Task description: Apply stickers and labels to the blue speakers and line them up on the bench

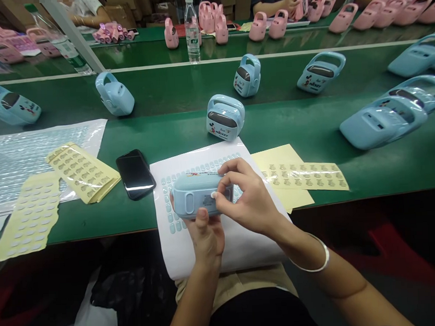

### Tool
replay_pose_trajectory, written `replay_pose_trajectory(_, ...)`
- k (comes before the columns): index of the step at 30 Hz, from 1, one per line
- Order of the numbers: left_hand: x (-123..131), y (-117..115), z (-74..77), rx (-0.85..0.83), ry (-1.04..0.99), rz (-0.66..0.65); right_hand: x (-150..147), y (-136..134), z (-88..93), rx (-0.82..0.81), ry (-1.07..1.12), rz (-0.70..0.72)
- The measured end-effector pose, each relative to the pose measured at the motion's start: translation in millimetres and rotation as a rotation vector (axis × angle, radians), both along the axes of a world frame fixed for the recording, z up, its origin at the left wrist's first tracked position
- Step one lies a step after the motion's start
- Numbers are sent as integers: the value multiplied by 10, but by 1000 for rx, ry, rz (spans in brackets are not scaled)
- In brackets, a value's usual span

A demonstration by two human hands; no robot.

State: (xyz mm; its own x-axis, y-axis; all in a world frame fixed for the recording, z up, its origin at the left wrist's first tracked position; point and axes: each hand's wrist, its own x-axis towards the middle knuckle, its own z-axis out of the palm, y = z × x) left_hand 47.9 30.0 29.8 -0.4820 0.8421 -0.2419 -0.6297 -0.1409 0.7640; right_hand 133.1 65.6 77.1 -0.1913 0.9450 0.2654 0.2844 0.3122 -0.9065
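My left hand (208, 233) holds a light blue portable speaker (197, 190) from below, closed round it with the thumb on its near edge. The speaker's underside is turned toward me and shows an oval pad (189, 202) at its left end and a block of small dark print beside it. Over the right part of the underside, my right hand (245, 193) is in a pinch. A small white spot shows at its thumb tip; I cannot make out what it is. Under the speaker lies a white sheet (178, 261) with rows of light blue oval pads.
Beyond the sheet stands another blue speaker (224, 118), with several more along the green table (165, 131). A black phone (136, 174) and yellow sticker sheets (83, 171) lie left; label sheets (304, 176) lie right. A water bottle (192, 32) and pink speakers stand farther back, near co-workers.
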Motion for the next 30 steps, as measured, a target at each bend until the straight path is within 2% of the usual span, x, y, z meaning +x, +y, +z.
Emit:
replay_pose_trajectory(2,-13,20,7,-26,7,16,14,4,-40,-17,69,69)
replay_pose_trajectory(5,-78,43,31,-75,-6,42,179,84,-66,-150,333,274)
replay_pose_trajectory(7,-157,38,43,-105,-25,41,403,201,-68,-199,411,284)
replay_pose_trajectory(9,-258,16,52,-86,-7,32,696,346,-80,-170,238,150)
replay_pose_trajectory(11,-360,-12,62,-32,46,25,1001,487,-119,-154,-64,-11)
replay_pose_trajectory(13,-443,-33,78,12,105,30,1247,595,-194,-226,-287,-102)
replay_pose_trajectory(15,-492,-40,95,30,148,32,1388,661,-291,-336,-372,-127)
replay_pose_trajectory(18,-501,-30,111,40,180,14,1415,697,-432,-418,-379,-132)
replay_pose_trajectory(23,-455,-6,100,19,196,-11,1289,696,-556,-400,-401,-186)
replay_pose_trajectory(27,-445,6,90,3,183,-12,1254,676,-562,-348,-467,-278)
replay_pose_trajectory(30,-483,-38,0,7,167,-42,1177,607,-487,-252,-387,-290)
